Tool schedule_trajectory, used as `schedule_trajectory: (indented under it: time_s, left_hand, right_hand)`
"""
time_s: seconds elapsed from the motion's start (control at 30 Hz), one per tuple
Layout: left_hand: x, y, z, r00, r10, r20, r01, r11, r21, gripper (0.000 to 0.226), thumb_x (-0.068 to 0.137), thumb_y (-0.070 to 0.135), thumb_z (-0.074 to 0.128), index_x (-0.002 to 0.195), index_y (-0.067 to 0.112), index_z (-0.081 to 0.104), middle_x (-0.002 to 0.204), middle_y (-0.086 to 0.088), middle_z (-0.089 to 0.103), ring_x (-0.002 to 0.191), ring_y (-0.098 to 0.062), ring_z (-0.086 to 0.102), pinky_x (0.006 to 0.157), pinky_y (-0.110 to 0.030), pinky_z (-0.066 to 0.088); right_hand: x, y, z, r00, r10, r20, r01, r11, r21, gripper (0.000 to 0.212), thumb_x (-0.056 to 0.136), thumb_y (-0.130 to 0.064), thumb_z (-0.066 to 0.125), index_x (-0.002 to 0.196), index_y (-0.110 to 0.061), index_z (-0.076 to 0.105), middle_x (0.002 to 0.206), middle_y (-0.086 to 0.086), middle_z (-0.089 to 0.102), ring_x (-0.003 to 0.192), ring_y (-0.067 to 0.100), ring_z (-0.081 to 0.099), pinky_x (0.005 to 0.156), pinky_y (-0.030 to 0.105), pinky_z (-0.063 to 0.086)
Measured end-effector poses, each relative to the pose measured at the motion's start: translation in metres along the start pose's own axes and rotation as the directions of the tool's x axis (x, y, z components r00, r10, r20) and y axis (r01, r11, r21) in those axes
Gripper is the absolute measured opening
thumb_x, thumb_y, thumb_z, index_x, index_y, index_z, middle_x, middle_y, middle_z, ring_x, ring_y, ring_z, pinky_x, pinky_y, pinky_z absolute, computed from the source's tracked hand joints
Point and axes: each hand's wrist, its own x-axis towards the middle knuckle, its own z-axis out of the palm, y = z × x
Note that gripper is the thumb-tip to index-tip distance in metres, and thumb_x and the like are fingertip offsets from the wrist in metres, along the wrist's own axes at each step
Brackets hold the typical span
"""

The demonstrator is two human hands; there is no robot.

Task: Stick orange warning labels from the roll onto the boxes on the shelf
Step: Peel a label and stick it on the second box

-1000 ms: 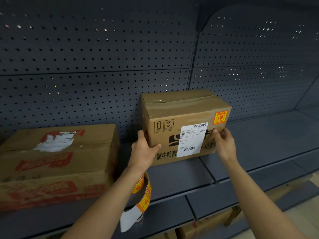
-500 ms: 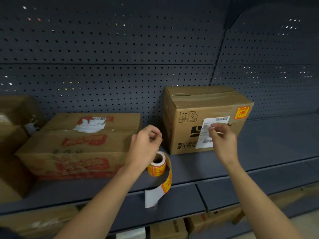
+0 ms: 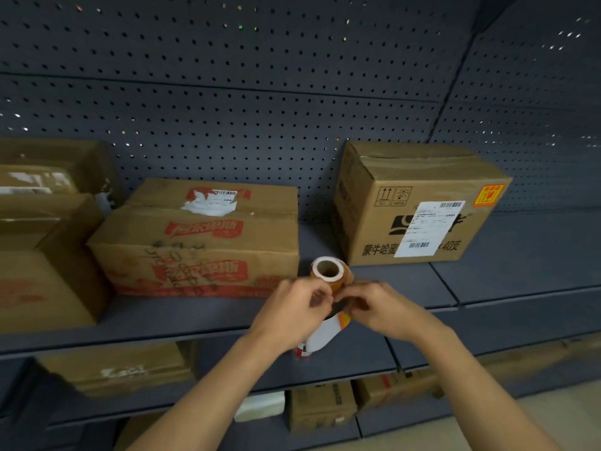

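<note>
My left hand (image 3: 292, 310) holds the orange label roll (image 3: 329, 271) in front of the shelf (image 3: 201, 315), core facing up. My right hand (image 3: 377, 307) pinches the roll's loose end, and a white backing strip (image 3: 322, 336) hangs below both hands. The right-hand box (image 3: 416, 203) carries a white shipping label and an orange warning label (image 3: 487, 195) at its upper right corner. A flatter box with red print (image 3: 201, 239) stands left of the hands; no orange warning label shows on it.
More cardboard boxes (image 3: 42, 229) stack at the far left of the shelf. A dark perforated back panel (image 3: 260, 92) rises behind. Lower shelves hold smaller boxes (image 3: 322, 405). The shelf runs on bare to the right of the labelled box.
Both hands have left the right-hand box and come together at the roll. My view has swung left and down, bringing the red-printed box and far-left boxes into sight.
</note>
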Motion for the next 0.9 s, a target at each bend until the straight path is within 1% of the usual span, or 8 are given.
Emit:
schedule_trajectory:
  time_s: [0.1,0.2,0.3,0.4,0.5,0.7,0.8,0.9]
  left_hand:
    - [-0.008,-0.009,0.007,0.998,-0.039,0.058,0.036,0.998,0.050,0.020,0.093,0.032,0.064,0.109,0.024,0.072,0.104,0.004,0.073,0.098,-0.013,0.066,0.085,-0.036,0.055]
    - [-0.010,-0.017,0.015,0.994,-0.070,0.083,0.066,0.997,0.049,0.020,0.091,0.032,0.066,0.107,0.022,0.073,0.103,0.002,0.074,0.098,-0.018,0.068,0.084,-0.041,0.056]
    - [-0.008,-0.023,0.020,0.991,-0.091,0.099,0.084,0.994,0.071,0.025,0.092,0.029,0.067,0.115,0.025,0.071,0.113,0.003,0.073,0.108,-0.018,0.065,0.090,-0.040,0.055]
    - [-0.007,-0.027,0.025,0.991,-0.091,0.099,0.082,0.992,0.094,0.018,0.093,0.023,0.065,0.109,0.026,0.073,0.107,0.002,0.074,0.101,-0.019,0.067,0.086,-0.041,0.057]
    - [-0.006,-0.030,0.028,0.990,-0.092,0.104,0.082,0.992,0.094,0.016,0.094,0.017,0.061,0.098,0.025,0.073,0.095,0.002,0.073,0.089,-0.019,0.068,0.078,-0.042,0.058]
    - [-0.008,-0.039,0.025,0.981,-0.122,0.149,0.120,0.993,0.018,0.022,0.089,0.012,0.055,0.093,0.028,0.070,0.091,0.004,0.069,0.085,-0.018,0.066,0.074,-0.045,0.059]
    - [-0.010,-0.038,0.023,0.979,-0.132,0.154,0.135,0.991,-0.010,0.020,0.087,0.017,0.057,0.097,0.027,0.071,0.092,0.006,0.069,0.088,-0.015,0.065,0.080,-0.042,0.057]
    - [-0.012,-0.034,0.022,0.984,-0.125,0.123,0.130,0.991,-0.034,0.020,0.084,0.032,0.058,0.099,0.029,0.071,0.094,0.013,0.070,0.094,-0.012,0.064,0.088,-0.044,0.053]
  right_hand:
    - [0.000,-0.003,0.009,0.999,0.023,-0.032,-0.024,0.999,-0.031,0.017,0.095,-0.018,0.062,0.101,-0.032,0.069,0.102,-0.015,0.060,0.096,0.004,0.057,0.087,0.035,0.052]
    - [0.001,-0.012,0.014,0.997,0.029,-0.075,-0.029,1.000,0.009,0.013,0.096,-0.018,0.061,0.100,-0.029,0.069,0.102,-0.011,0.059,0.095,0.004,0.058,0.087,0.032,0.052]
    - [0.001,-0.015,0.015,0.995,0.069,-0.072,-0.070,0.997,-0.023,0.015,0.097,-0.016,0.058,0.104,-0.025,0.067,0.105,-0.007,0.059,0.097,0.008,0.058,0.088,0.034,0.052]
    - [-0.004,-0.014,0.012,0.989,0.117,-0.089,-0.122,0.991,-0.058,0.023,0.094,-0.012,0.056,0.110,-0.024,0.067,0.098,-0.012,0.054,0.090,0.008,0.054,0.083,0.033,0.050]
    - [-0.008,-0.010,0.009,0.987,0.126,-0.098,-0.134,0.988,-0.082,0.028,0.091,-0.010,0.057,0.113,-0.025,0.067,0.090,-0.018,0.044,0.083,0.005,0.050,0.077,0.026,0.046]
    - [-0.007,-0.005,0.017,0.991,0.106,-0.086,-0.114,0.989,-0.098,0.013,0.097,-0.020,0.060,0.104,-0.026,0.069,0.092,-0.021,0.044,0.088,0.004,0.050,0.082,0.031,0.049]
    - [-0.002,-0.008,0.020,0.991,0.091,-0.099,-0.097,0.994,-0.054,0.011,0.097,-0.018,0.061,0.101,-0.023,0.069,0.092,-0.019,0.045,0.086,0.003,0.051,0.079,0.024,0.044]
    - [0.002,-0.013,0.022,0.991,0.093,-0.094,-0.095,0.995,-0.012,0.009,0.096,-0.019,0.061,0.099,-0.024,0.068,0.094,-0.018,0.048,0.086,0.002,0.052,0.078,0.021,0.044]
